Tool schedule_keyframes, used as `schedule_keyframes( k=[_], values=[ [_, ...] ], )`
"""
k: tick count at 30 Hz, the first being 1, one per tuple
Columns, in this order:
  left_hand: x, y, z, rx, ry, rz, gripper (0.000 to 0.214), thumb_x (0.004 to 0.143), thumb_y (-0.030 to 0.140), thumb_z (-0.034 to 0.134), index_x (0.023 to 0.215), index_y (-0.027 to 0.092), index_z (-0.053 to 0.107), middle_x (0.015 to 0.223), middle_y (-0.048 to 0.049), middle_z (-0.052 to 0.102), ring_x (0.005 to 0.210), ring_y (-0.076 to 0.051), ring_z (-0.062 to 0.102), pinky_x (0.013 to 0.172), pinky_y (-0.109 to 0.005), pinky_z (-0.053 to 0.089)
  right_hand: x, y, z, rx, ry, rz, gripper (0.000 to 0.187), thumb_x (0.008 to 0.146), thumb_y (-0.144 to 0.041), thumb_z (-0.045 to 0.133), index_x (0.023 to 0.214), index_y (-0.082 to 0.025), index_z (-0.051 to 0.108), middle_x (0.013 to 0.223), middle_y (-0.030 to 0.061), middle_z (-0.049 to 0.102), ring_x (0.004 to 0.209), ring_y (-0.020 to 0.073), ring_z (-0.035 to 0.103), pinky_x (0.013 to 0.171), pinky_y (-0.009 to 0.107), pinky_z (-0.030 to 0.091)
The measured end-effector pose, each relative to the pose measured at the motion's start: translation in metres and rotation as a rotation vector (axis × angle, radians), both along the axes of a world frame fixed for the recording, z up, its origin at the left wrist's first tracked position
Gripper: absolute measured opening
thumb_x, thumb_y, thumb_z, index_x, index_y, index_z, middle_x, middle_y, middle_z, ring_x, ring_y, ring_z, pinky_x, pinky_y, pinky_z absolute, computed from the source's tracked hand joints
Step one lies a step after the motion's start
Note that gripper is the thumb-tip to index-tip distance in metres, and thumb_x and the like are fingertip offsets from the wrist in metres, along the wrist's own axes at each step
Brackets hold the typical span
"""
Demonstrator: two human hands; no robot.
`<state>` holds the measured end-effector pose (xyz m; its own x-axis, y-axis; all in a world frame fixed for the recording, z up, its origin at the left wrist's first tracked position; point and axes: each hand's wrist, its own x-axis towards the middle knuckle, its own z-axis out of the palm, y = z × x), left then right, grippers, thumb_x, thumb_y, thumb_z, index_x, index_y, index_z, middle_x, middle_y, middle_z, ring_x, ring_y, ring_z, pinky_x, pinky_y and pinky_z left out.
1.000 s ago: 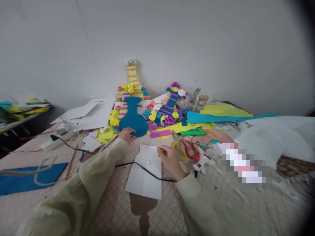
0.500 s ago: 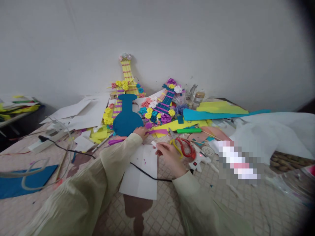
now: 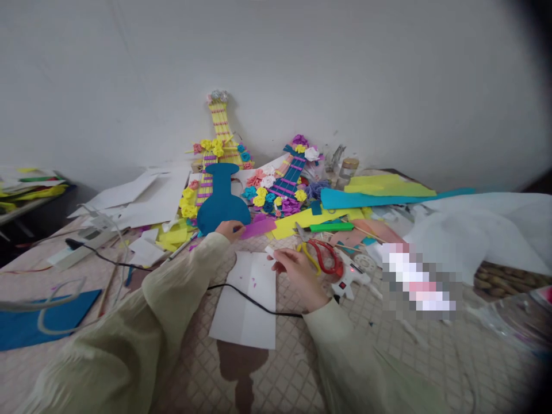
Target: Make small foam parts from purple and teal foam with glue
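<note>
My left hand (image 3: pixel 230 230) is closed on the near end of a purple foam strip (image 3: pixel 259 226), lifted just in front of the blue guitar-shaped cutout (image 3: pixel 222 201). My right hand (image 3: pixel 293 270) pinches a small white piece (image 3: pixel 269 252) over the right edge of a white folded paper (image 3: pixel 246 299) on the table. A black cable (image 3: pixel 254 302) runs across that paper. Behind stand a yellow flower-decorated guitar model (image 3: pixel 219 138) and a blue one (image 3: pixel 288 181) against the wall.
Red and yellow scissors (image 3: pixel 323 257) and a white glue gun (image 3: pixel 351 279) lie right of my right hand. Yellow and blue foam sheets (image 3: pixel 379 192), white fabric (image 3: pixel 478 230), white papers (image 3: pixel 146 198), a power strip (image 3: pixel 86 241) and a blue sheet (image 3: pixel 38 316) surround the work spot.
My left hand went from the blue cutout to the purple strip, took hold of it and drew it back left. My right hand lifted slightly with the white piece.
</note>
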<state>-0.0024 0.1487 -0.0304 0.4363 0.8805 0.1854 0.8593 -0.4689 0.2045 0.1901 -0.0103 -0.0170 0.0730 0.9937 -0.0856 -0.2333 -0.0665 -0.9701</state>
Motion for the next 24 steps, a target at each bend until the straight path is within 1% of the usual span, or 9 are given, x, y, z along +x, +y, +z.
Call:
schedule_keyframes(
  k=[4,7,9,12,14,17,19,21,24],
  values=[
    [-0.012,-0.003,0.003,-0.021,0.050,0.059,0.038,0.077,0.039,0.038,0.078,0.018,0.070,0.068,-0.0020,0.068,0.059,-0.014,0.055,0.052,-0.022,0.037,0.001,-0.001,0.002,-0.021,0.030,-0.016,0.019,0.064,-0.033,0.060,0.066,-0.014,0.063,0.072,0.0036,0.064,0.051,0.0084,0.052,0.049,0.022,0.038],
    [-0.017,-0.005,0.007,-0.007,0.098,0.099,0.035,0.077,0.037,0.039,0.077,0.020,0.069,0.072,-0.0023,0.068,0.062,-0.014,0.056,0.055,-0.023,0.037,0.002,0.000,0.002,-0.023,0.061,-0.023,0.017,0.064,-0.032,0.060,0.064,-0.015,0.063,0.071,0.0034,0.065,0.051,0.0084,0.051,0.049,0.022,0.038],
    [-0.018,-0.007,0.011,0.031,0.130,0.142,0.033,0.077,0.034,0.039,0.079,0.020,0.068,0.080,-0.0048,0.067,0.071,-0.018,0.056,0.060,-0.025,0.038,0.003,0.000,0.001,-0.028,0.095,-0.022,0.017,0.064,-0.032,0.060,0.064,-0.016,0.063,0.072,0.0034,0.065,0.051,0.0088,0.052,0.050,0.023,0.039],
    [-0.017,-0.012,0.016,0.113,0.164,0.178,0.031,0.073,0.027,0.044,0.094,0.017,0.065,0.102,-0.0106,0.062,0.094,-0.026,0.051,0.073,-0.033,0.037,0.006,0.002,-0.001,-0.046,0.156,-0.015,0.018,0.063,-0.033,0.060,0.067,-0.016,0.063,0.073,0.0039,0.066,0.052,0.0093,0.053,0.050,0.023,0.040],
    [-0.013,-0.017,0.017,0.130,0.179,0.151,0.033,0.072,0.024,0.047,0.100,0.018,0.062,0.107,-0.0109,0.059,0.099,-0.027,0.048,0.078,-0.036,0.035,0.008,0.003,-0.002,-0.056,0.190,-0.009,0.019,0.063,-0.033,0.061,0.069,-0.015,0.064,0.074,0.0041,0.066,0.051,0.0092,0.053,0.050,0.024,0.040],
    [-0.001,-0.024,0.014,0.114,0.196,0.102,0.027,0.075,0.027,0.047,0.095,0.020,0.064,0.101,-0.0100,0.059,0.096,-0.026,0.048,0.079,-0.040,0.032,0.009,0.003,-0.003,-0.062,0.225,-0.002,0.019,0.062,-0.033,0.061,0.069,-0.015,0.064,0.073,0.0038,0.065,0.051,0.0087,0.053,0.050,0.023,0.040],
    [0.009,-0.028,0.011,0.112,0.206,0.081,0.026,0.078,0.025,0.045,0.095,0.020,0.064,0.103,-0.0102,0.057,0.101,-0.028,0.045,0.081,-0.043,0.029,0.010,0.003,-0.003,-0.066,0.238,-0.001,0.018,0.062,-0.032,0.061,0.068,-0.015,0.064,0.073,0.0035,0.066,0.051,0.0084,0.053,0.050,0.023,0.039],
    [0.017,-0.029,0.007,0.087,0.222,0.046,0.024,0.079,0.022,0.046,0.093,0.023,0.065,0.103,-0.0075,0.056,0.104,-0.027,0.043,0.083,-0.044,0.028,0.009,0.003,-0.002,-0.069,0.244,-0.005,0.017,0.062,-0.031,0.062,0.068,-0.015,0.064,0.072,0.0031,0.066,0.050,0.0082,0.053,0.050,0.023,0.039],
    [0.025,-0.028,0.002,0.027,0.251,0.035,0.022,0.080,0.030,0.050,0.096,0.021,0.061,0.105,-0.0055,0.055,0.105,-0.025,0.044,0.088,-0.046,0.031,0.009,0.003,0.000,-0.072,0.245,-0.016,0.017,0.062,-0.031,0.062,0.068,-0.016,0.064,0.070,0.0028,0.065,0.049,0.0082,0.052,0.049,0.022,0.039]
  ],
)
